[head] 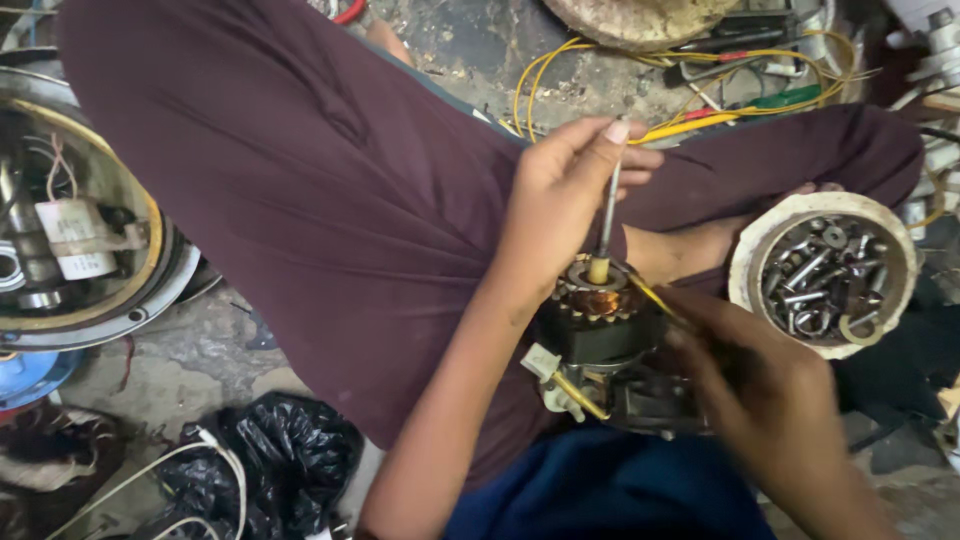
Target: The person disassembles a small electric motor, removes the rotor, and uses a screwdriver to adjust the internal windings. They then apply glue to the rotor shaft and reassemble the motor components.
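Resting on the lap, small motor (pixel 605 330) with copper windings; right hand (pixel 770 385) closed on its yellow wire (pixel 652 297); left hand (pixel 565 195) pinches the upright shaft (pixel 608 215); beyond, bowl of bolts (pixel 825 275) on the floor.

We see a small motor (pixel 600 320) with glossy copper windings, a dull steel shaft (pixel 609 210), matt maroon cloth (pixel 330 200), and rough concrete floor (pixel 170 370).

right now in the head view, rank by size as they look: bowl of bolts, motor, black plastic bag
1. black plastic bag
2. bowl of bolts
3. motor, partly hidden by the hands, so its place against the bowl is unsure
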